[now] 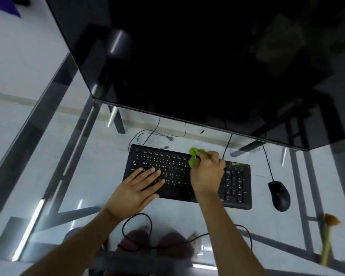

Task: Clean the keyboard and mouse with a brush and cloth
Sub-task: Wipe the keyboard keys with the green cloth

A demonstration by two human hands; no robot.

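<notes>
— While right hand (206, 172) pinches the green cloth (194, 157) on the keyboard (235, 182) top row, left hand (135, 188) lies spread, flat on keys.
— Mouse (279, 195)?
— Untouched, right of keyboard. Brush (328, 242) idle at the desk's near-right edge. Likely midway.

Keyboard (187, 176): middle keys covered by the right hand (206, 176), lower-left keys by the flat left hand (136, 188); key legends too small to read. Green cloth (194, 157): only a bunched part shows past the right hand's fingers, the rest inside the grip. Monitor (197, 56): cut off by the top and right edges, screen dark. Brush (328, 242), near right: blurred, handle end indistinct. Mouse (279, 195): cable lost behind the monitor. Forearms cut off by the near edge.
</notes>
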